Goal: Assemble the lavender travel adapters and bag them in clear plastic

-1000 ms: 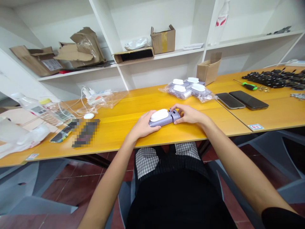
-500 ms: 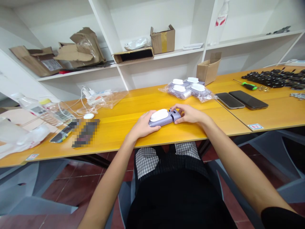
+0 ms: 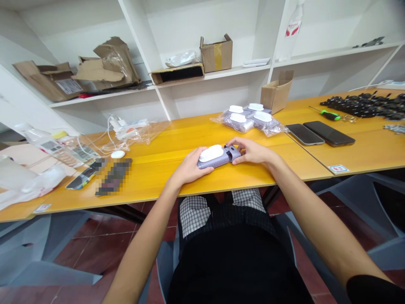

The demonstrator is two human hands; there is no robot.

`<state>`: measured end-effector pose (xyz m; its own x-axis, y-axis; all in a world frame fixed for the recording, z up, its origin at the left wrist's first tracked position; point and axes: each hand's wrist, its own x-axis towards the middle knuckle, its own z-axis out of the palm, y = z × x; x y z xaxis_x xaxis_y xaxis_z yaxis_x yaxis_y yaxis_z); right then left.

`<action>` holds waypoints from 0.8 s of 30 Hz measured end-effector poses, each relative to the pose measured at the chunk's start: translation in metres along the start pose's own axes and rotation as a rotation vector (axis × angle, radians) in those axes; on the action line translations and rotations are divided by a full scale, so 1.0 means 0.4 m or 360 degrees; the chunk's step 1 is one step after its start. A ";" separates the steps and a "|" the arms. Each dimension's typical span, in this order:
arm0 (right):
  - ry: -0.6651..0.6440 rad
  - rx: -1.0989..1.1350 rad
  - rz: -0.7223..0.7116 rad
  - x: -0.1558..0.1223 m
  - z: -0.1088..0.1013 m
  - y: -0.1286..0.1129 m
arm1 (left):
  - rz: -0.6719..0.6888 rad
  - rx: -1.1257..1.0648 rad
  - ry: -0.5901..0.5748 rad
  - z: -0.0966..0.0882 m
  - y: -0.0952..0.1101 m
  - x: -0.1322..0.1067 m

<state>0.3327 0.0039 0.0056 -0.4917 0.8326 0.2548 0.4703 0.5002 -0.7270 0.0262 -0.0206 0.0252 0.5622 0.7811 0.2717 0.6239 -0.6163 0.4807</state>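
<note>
On the table in front of me lies a purple-grey plastic device (image 3: 218, 161) with a raised white oval top. My left hand (image 3: 189, 168) is closed around its left end, thumb along the near side and fingers behind. At the right end is a purple-grey end piece (image 3: 235, 154), with a dark gap between it and the main body. My right hand (image 3: 249, 151) grips this end piece between thumb and fingers. Whether the two parts are still joined inside the gap, I cannot tell. Similar devices (image 3: 238, 118) in clear plastic wrap lie behind, to the right.
Two dark phones (image 3: 329, 133) and a green-handled screwdriver (image 3: 329, 114) lie to the right, near a pile of black parts (image 3: 357, 104). On the left are cables, a power strip (image 3: 131, 126) and plastic bottles (image 3: 52, 145). A cardboard box (image 3: 276, 93) stands at the back.
The end piece under my right hand has shifted very slightly to the right, and the dark gap shows a little differently. My left hand keeps its hold.
</note>
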 end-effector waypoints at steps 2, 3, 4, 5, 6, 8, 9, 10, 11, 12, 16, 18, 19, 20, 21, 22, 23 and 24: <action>-0.0003 0.0005 -0.0011 -0.001 0.000 0.000 | -0.0005 -0.0004 0.0002 0.000 0.001 0.001; -0.0006 0.0008 -0.0011 -0.001 0.000 -0.001 | -0.0008 -0.0006 0.0002 0.000 0.000 0.002; -0.0009 0.0010 -0.0008 -0.001 0.000 -0.001 | -0.0011 -0.0007 0.0000 0.000 0.000 0.002; -0.0010 0.0011 -0.0006 -0.001 0.000 -0.001 | -0.0015 -0.0007 -0.0002 0.000 -0.001 0.003; -0.0009 0.0011 -0.0005 -0.002 -0.001 -0.002 | -0.0018 -0.0007 -0.0004 0.001 -0.001 0.003; 0.0000 0.0009 -0.0010 -0.003 -0.001 -0.004 | -0.0022 -0.0005 -0.0006 0.001 -0.002 0.004; 0.0006 0.0009 -0.0012 -0.003 -0.001 -0.006 | -0.0023 -0.0006 -0.0006 0.002 -0.002 0.003; 0.0012 0.0011 -0.0013 -0.004 0.000 -0.007 | -0.0024 -0.0007 -0.0005 0.002 -0.002 0.003; 0.0018 0.0018 -0.0013 -0.004 0.001 -0.009 | -0.0028 -0.0007 -0.0001 0.001 -0.001 0.002; 0.0022 0.0032 -0.0010 -0.005 0.002 -0.010 | -0.0034 -0.0008 0.0004 0.001 0.000 0.002; 0.0031 0.0136 0.0004 -0.006 0.007 -0.010 | -0.0064 -0.0026 0.0011 -0.003 0.004 0.000; 0.0036 0.0208 -0.0025 -0.005 0.008 -0.009 | -0.0066 -0.0045 0.0007 -0.004 0.004 0.000; 0.0040 0.0240 -0.0043 -0.005 0.008 -0.008 | -0.0061 -0.0054 0.0009 -0.004 0.003 0.000; 0.0040 0.0264 -0.0059 -0.005 0.008 -0.009 | -0.0055 -0.0062 0.0014 -0.004 0.002 0.001; 0.0044 0.0276 -0.0067 -0.005 0.008 -0.009 | -0.0049 -0.0068 0.0018 -0.004 0.000 0.001; 0.0048 0.0276 -0.0068 -0.006 0.009 -0.010 | -0.0044 -0.0073 0.0021 -0.004 -0.001 0.002; 0.0053 0.0265 -0.0062 -0.006 0.009 -0.012 | -0.0040 -0.0076 0.0023 -0.004 -0.002 0.002; 0.0059 0.0249 -0.0050 -0.007 0.010 -0.013 | -0.0041 -0.0077 0.0024 -0.004 -0.003 0.002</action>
<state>0.3285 -0.0020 0.0062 -0.4759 0.8267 0.3001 0.3336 0.4854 -0.8082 0.0250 -0.0191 0.0262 0.5379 0.7983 0.2709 0.6109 -0.5905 0.5273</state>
